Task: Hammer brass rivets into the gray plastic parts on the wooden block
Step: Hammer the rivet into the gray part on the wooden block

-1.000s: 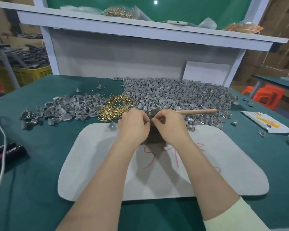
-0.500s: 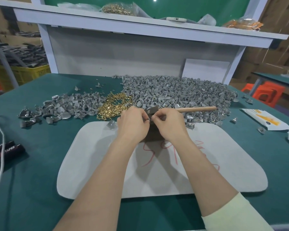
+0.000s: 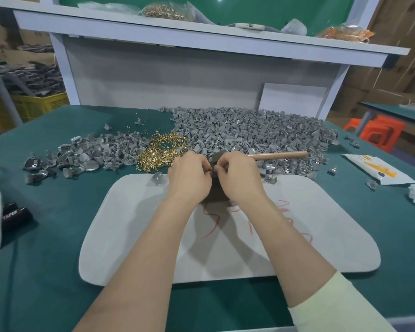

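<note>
Obs.: the person is working at a green table (image 3: 58, 236), over a white mat (image 3: 321, 236) with red scribbles on it. A big pile of gray parts (image 3: 249, 130) is lying along the far edge, a smaller pile (image 3: 94, 154) to its left, and a heap of brass rivets (image 3: 161, 152) between the two. The hammer (image 3: 278, 155) is lying behind the hands, handle pointing right; it looks unheld. The wooden block (image 3: 216, 195) is sitting on the mat's far end, mostly hidden between the wrists. The left hand (image 3: 189, 178) and right hand (image 3: 240, 178) are meeting above it, fingers curled tight, fingertips pinching one small gray part (image 3: 213, 173) from both sides. Whether a rivet is already seated in it is too small to tell. Judged step: fitting a rivet before hammering. Risks: the rivet tilting or dropping if the pinch is slackening; the part sitting crooked on the block, so a blow bends the rivet; fingers lingering beside the part when the hammer is swinging.
</note>
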A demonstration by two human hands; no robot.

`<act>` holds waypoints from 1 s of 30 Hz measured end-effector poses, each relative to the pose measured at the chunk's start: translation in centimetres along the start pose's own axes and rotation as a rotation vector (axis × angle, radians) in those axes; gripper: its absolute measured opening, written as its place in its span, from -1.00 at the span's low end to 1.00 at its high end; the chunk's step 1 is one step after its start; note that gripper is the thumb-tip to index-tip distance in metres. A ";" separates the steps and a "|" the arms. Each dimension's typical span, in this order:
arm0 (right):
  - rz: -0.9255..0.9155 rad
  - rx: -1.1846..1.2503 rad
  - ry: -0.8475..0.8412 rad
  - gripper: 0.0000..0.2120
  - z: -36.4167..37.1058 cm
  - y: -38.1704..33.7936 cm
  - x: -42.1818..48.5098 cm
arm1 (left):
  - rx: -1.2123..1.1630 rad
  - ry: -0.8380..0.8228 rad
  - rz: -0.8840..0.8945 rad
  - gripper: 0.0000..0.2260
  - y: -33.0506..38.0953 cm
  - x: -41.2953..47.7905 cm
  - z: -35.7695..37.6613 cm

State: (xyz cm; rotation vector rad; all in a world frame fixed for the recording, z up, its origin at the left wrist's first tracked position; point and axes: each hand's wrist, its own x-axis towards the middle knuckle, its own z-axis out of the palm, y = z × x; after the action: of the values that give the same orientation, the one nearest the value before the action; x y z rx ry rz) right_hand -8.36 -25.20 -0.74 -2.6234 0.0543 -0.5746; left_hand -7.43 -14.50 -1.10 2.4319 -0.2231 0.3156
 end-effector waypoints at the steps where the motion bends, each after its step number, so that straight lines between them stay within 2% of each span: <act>1: -0.008 -0.021 -0.001 -0.87 0.0 0.0 0.0 | -0.006 -0.001 0.000 -0.90 0.0 0.0 0.0; 5: -0.018 -0.053 -0.017 -0.87 0.4 -0.1 0.0 | -0.022 -0.015 -0.017 -0.90 0.0 -0.2 0.0; 8: 0.009 0.101 -0.033 -0.85 0.0 0.6 -0.3 | -0.031 -0.031 -0.029 -0.94 -0.1 -0.3 0.0; 11: 0.069 0.218 0.105 -0.84 -1.7 2.4 0.5 | -0.041 -0.036 -0.036 -0.89 -0.2 -0.4 -0.3; 13: 0.081 0.035 0.097 -0.71 -2.4 4.0 1.7 | -0.023 -0.040 -0.037 -0.87 -0.1 -0.3 -0.5; 15: 0.080 -0.224 -0.086 -0.57 -2.1 4.9 2.5 | -0.012 -0.043 -0.042 -0.87 -0.1 -0.2 -0.5; 16: 0.090 -0.288 -0.140 -0.58 -1.8 5.1 2.8 | -0.011 -0.046 -0.045 -0.88 -0.1 -0.2 -0.5; 20: 0.061 -0.287 -0.032 -0.84 -1.4 5.1 3.8 | -0.028 -0.048 -0.058 -0.89 0.2 -0.4 -0.4; 22: 0.020 -0.261 -0.106 -0.82 -1.5 5.2 4.4 | -0.031 -0.042 -0.068 -0.90 0.2 -0.3 -0.4; 25: 0.051 -0.295 -0.279 -0.66 -1.4 5.7 4.7 | -0.040 -0.048 -0.075 -0.92 0.1 -0.4 -0.2; 26: 0.071 -0.298 -0.269 -0.65 -1.3 5.8 4.9 | -0.037 -0.046 -0.073 -0.93 0.1 -0.4 -0.3; 30: 0.092 -0.381 -0.123 -0.81 -0.8 5.3 5.4 | -0.034 -0.038 -0.068 -0.93 0.1 -0.2 -0.3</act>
State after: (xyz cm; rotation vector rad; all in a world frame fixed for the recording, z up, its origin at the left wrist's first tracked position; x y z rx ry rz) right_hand -3.43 -30.99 -0.32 -2.9996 0.2692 -0.4015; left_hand -7.66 -14.31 -0.85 2.4078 -0.1606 0.2344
